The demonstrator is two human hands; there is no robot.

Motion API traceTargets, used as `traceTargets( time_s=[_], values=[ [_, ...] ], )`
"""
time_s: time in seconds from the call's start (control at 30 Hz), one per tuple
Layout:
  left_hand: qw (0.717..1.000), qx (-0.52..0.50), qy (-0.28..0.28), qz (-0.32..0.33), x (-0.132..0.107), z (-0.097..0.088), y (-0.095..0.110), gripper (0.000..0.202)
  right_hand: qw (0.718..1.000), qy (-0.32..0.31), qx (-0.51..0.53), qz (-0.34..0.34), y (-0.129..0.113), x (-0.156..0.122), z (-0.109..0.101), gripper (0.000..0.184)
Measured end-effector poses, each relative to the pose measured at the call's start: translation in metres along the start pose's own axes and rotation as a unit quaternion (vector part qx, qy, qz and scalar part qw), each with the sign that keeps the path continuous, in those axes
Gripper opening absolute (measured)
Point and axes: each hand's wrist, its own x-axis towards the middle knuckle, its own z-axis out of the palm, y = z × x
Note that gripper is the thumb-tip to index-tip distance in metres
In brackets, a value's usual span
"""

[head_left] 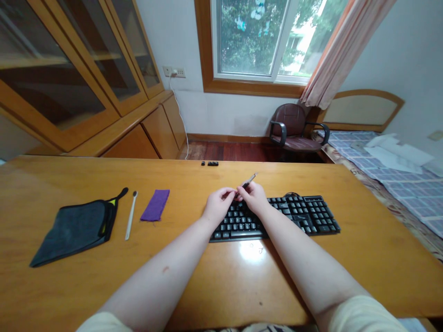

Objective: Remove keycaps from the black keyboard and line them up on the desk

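A black keyboard (242, 227) lies in front of me on the wooden desk, partly covered by my hands and forearms. Over its back left part, my right hand (254, 196) is closed around a slim, dark tool (249, 180) with a metal end pointing up and to the right. I cannot make out its exact kind. Close against it, my left hand (221, 200) is pinched together at the fingertips; whatever is between them is too small or hidden to name. Several small black keycaps (212, 163) sit near the far desk edge.
On the left lie a dark grey cloth (78, 223), a white toothbrush (130, 216) and a purple cloth (155, 205). Beyond the desk (194, 276) are an office chair (292, 127), a bed (387, 157) and a glass-fronted cabinet (104, 120).
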Motion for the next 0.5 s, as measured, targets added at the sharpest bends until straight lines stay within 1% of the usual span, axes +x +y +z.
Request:
traceTargets(
  time_s=[0.07, 0.17, 0.3, 0.4, 0.5],
  values=[
    [0.999, -0.043, 0.005, -0.028, 0.003, 0.001, -0.002, 0.017, 1.0, -0.006, 0.002, -0.007, -0.001, 0.0, 0.0, 0.032],
    [0.994, -0.092, 0.033, -0.053, 0.006, 0.002, -0.006, 0.015, 1.0, -0.011, 0.004, -0.019, -0.002, 0.0, -0.001, 0.03],
    [0.99, -0.117, 0.063, -0.052, 0.008, 0.002, -0.012, 0.018, 0.999, -0.028, -0.006, -0.038, -0.002, -0.002, -0.001, 0.028],
    [0.987, -0.123, 0.086, -0.05, 0.009, 0.002, -0.015, 0.019, 0.996, -0.038, -0.05, -0.06, -0.003, -0.004, -0.001, 0.027],
    [0.983, -0.142, 0.093, -0.063, 0.01, 0.001, -0.015, 0.021, 0.992, -0.059, -0.085, -0.073, -0.004, -0.005, 0.0, 0.025]
  ],
)
